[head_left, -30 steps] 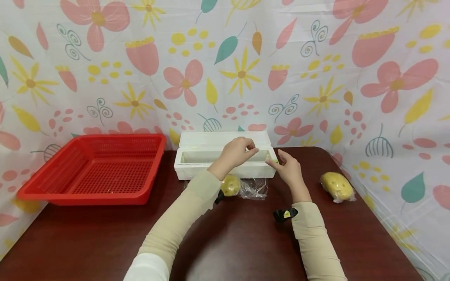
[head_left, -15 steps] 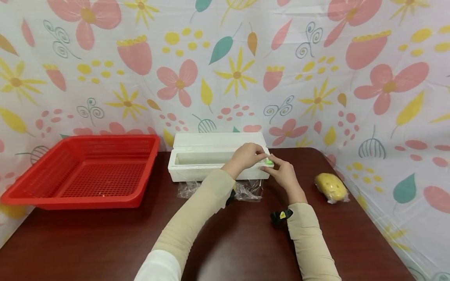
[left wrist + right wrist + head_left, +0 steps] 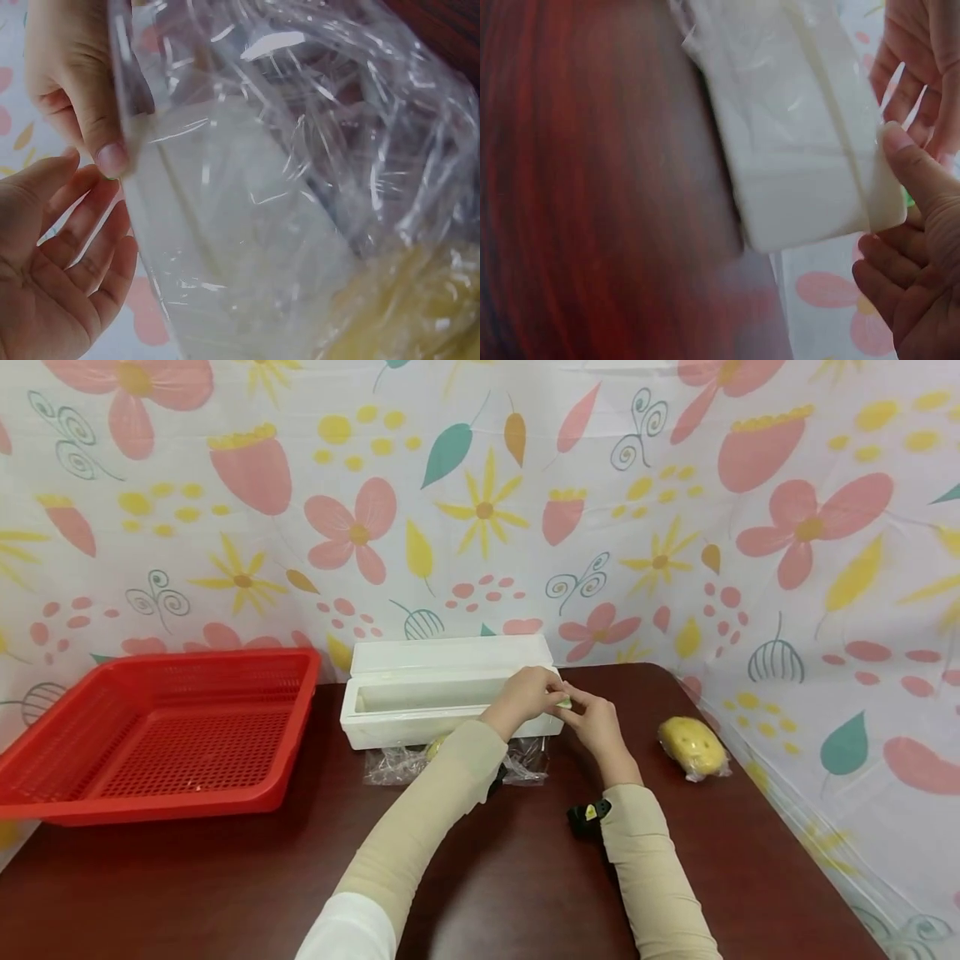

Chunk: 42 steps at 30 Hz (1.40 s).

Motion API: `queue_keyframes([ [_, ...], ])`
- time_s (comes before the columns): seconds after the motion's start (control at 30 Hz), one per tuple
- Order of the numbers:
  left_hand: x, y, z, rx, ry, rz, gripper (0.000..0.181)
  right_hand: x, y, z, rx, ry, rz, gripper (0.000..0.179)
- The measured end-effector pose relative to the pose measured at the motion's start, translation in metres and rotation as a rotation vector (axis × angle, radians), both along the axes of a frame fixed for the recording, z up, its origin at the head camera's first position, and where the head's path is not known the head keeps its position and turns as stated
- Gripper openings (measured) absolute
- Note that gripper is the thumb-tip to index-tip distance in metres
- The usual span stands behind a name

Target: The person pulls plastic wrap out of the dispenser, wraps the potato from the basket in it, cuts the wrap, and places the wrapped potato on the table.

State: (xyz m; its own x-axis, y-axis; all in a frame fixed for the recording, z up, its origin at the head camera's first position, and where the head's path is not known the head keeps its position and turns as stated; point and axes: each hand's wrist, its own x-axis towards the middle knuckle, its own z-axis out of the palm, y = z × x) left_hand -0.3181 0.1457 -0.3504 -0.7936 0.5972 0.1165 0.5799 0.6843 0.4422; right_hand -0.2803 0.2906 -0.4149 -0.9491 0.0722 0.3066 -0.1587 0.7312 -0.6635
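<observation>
A long white cling film box (image 3: 397,727) stands at the back with its lid up and clear cling film (image 3: 390,766) spilling from its front. Under that film lies a yellow potato (image 3: 405,315), mostly hidden by my arm in the head view. My right hand (image 3: 596,722) grips the box's right end corner, thumb pressed on the top edge and fingers round the far side. A small green slider (image 3: 565,702) shows between the two hands. My left hand (image 3: 522,696) reaches the same corner with fingers bent; I cannot tell whether its fingertips pinch the slider.
A red perforated basket (image 3: 288,768) stands on the dark wooden table (image 3: 480,893) to the left. Another yellow potato (image 3: 692,746), wrapped in film, lies to the right. A flower-patterned curtain (image 3: 480,593) hangs close behind the box.
My left hand has moved right, from over the box's opening to its right end, meeting my right hand at the slider. The view has turned slightly right.
</observation>
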Motion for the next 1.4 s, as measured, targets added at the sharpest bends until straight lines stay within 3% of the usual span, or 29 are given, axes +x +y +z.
queue_keyframes([
  [0.37,-0.005,-0.003,-0.007,0.006,0.014,0.024,0.017,-0.003,-0.002,-0.003,-0.017,0.061,0.03,0.051],
  [0.63,-0.013,-0.005,-0.01,0.023,0.081,-0.102,0.013,-0.004,0.0,-0.003,-0.024,0.176,0.028,0.041],
  [0.93,-0.011,-0.003,-0.009,-0.126,0.168,-0.164,0.012,-0.003,0.001,-0.006,-0.025,0.173,0.033,0.042],
  [1.2,-0.014,-0.008,-0.012,-0.091,0.167,-0.244,0.021,-0.003,0.0,-0.006,-0.005,0.204,0.026,0.043],
  [1.4,-0.015,-0.009,-0.01,-0.062,0.179,-0.288,0.015,-0.003,0.002,-0.005,0.001,0.223,0.024,0.04],
])
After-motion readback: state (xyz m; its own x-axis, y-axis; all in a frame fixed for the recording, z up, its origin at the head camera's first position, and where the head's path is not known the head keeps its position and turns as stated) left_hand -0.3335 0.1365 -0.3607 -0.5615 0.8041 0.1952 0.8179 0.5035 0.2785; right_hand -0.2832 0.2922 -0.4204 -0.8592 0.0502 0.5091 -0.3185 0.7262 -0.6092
